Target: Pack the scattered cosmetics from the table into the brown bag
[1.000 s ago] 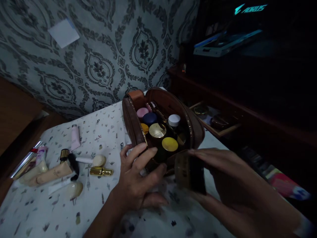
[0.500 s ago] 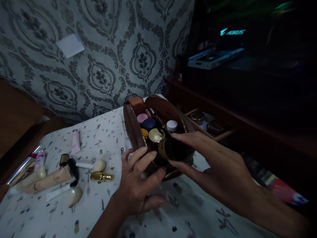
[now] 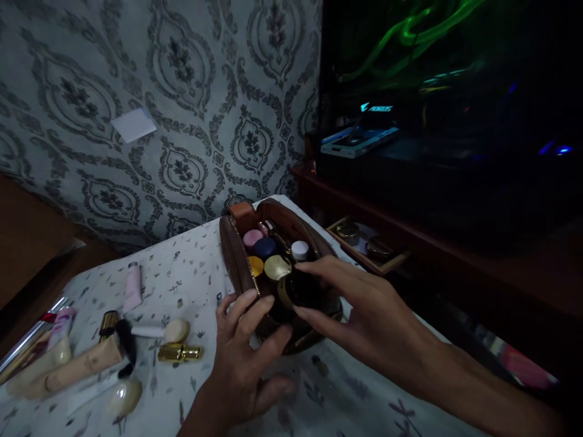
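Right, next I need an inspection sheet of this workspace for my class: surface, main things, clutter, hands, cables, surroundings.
Surface: patterned cloth.
Main things: open brown bag with round lids inside; dark jar at its opening.
Clutter: pink tube, gold cylinder and others, left of the bag.
Hands: right hand grips the dark jar; left hand is open at the bag's rim.
Cables: nothing seen.
Surroundings: patterned wall, dark screen, open drawer.

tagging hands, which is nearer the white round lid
Right: the right hand is just short of the white round lid; the left hand is farther, at the brown bag's rim.
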Demonstrator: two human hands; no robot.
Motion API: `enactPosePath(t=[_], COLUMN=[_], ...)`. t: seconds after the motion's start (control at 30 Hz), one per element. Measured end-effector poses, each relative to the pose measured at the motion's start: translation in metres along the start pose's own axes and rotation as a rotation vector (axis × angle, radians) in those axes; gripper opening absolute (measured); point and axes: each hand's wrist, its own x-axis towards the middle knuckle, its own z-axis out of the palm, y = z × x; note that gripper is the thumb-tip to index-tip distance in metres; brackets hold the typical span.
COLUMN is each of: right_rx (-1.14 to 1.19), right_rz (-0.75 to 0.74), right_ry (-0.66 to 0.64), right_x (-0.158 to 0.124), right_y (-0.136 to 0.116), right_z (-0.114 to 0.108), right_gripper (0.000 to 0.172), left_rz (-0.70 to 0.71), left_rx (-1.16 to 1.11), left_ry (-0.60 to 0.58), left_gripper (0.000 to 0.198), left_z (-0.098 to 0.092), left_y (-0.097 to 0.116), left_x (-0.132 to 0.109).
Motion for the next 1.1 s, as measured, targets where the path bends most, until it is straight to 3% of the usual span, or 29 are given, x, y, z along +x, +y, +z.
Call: enactPosePath(t=[0.43, 0.73, 1.1], right_rx=[-0.064, -0.192, -0.211], right_rz=[0.079, 0.133, 0.078], right_ry=[-0.121, -0.4, -0.529], right_x=[0.036, 0.05, 0.06], right_y=[-0.009, -0.011, 0.004], right_z=[-0.003, 0.01, 0.029], right_gripper=[0.027, 0.022, 0.012], left_rz=[-0.031, -0.017, -0.016], left_rx=[-0.021, -0.009, -0.029], left_ry=[0.018, 0.033, 0.054], left_gripper=[0.046, 0.043, 0.044], left_z=[0.001, -0.001, 0.0], left_y=[0.002, 0.002, 0.002], left_x=[0.0, 0.003, 0.002])
